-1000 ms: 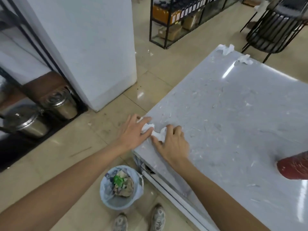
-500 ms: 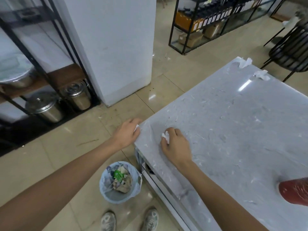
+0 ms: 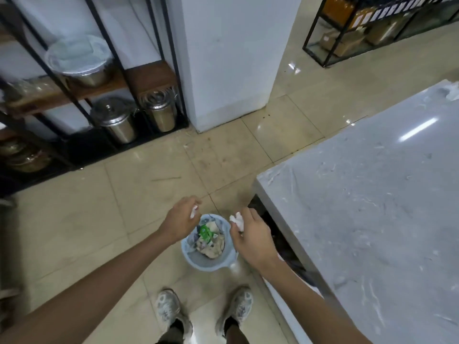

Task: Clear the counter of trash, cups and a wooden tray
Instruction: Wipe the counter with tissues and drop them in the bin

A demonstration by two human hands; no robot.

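Observation:
A small blue trash bin [image 3: 211, 263] lined with a bag stands on the floor by the corner of the grey marble counter [image 3: 372, 219], holding paper scraps and a green wrapper. My left hand [image 3: 180, 223] hovers over the bin's left rim, closed on a small white tissue scrap [image 3: 193, 211]. My right hand [image 3: 250, 235] hovers over the bin's right rim, closed on a crumpled white tissue [image 3: 237, 220]. Another white tissue [image 3: 453, 93] lies at the counter's far edge.
A white pillar [image 3: 228, 58] rises beyond the bin. A black metal rack [image 3: 94, 95] on the left holds steel canisters [image 3: 119, 122] and a covered bowl. Another black shelf [image 3: 360, 28] with boxes stands far right. My shoes [image 3: 169, 309] are just behind the bin.
Both hands lifted the tissue pieces off the counter corner and moved down and toward me, over the trash bin. The view tilted down and left; the red object on the counter left view.

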